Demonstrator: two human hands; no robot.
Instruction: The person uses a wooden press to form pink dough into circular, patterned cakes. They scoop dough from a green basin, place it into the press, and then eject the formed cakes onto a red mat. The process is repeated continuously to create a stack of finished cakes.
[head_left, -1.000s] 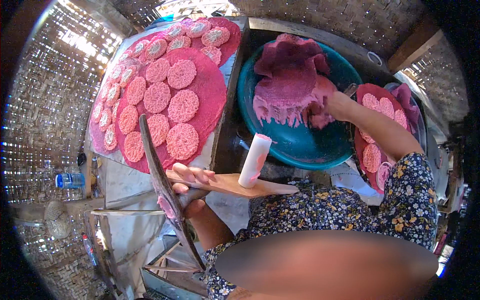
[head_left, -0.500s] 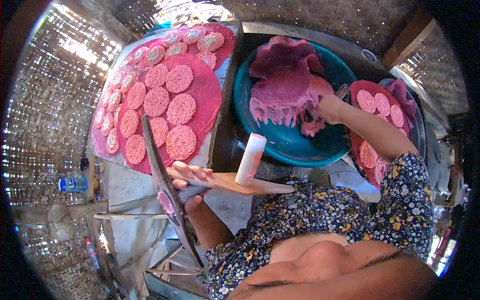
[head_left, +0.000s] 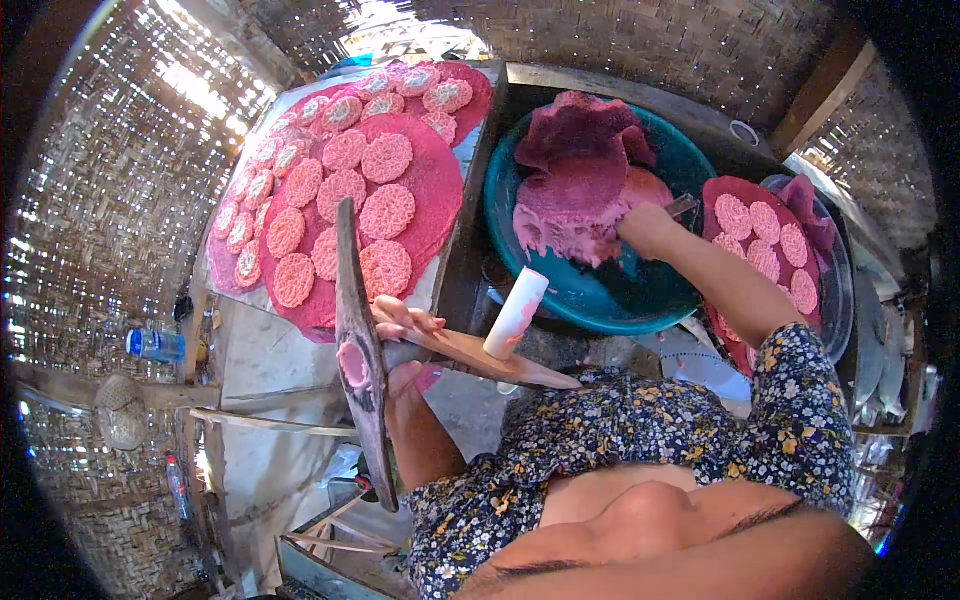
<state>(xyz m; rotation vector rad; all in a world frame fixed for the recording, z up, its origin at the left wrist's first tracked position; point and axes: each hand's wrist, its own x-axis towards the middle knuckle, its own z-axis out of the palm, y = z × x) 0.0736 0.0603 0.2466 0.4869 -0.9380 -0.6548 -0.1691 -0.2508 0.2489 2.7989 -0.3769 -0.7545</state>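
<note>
My left hand (head_left: 408,322) is closed around a two-part wooden press. One part is a long dark bar (head_left: 349,270) with a pink-filled round hole; the other, a lighter bar (head_left: 465,355), bears a white cylinder (head_left: 519,310) smeared with pink. My right hand (head_left: 648,232) reaches into a teal basin (head_left: 640,322) and grips pink dough (head_left: 560,225) at its torn front edge. Most of its fingers are sunk in the dough and hidden. Dark magenta cloth (head_left: 580,130) lies over the back of the dough.
Coiled pink noodle rounds (head_left: 387,212) cover magenta cloth-like mats (head_left: 440,225) at the left; some have pale centres. More rounds (head_left: 764,222) lie on a mat right of the basin. A handle (head_left: 682,205) leans at the basin's rim. Woven walls (head_left: 110,250) stand around.
My right hand has moved left and deeper into the dough. The dark bar in my left hand has turned, showing its pink-filled hole more squarely. The whole view has shifted slightly.
</note>
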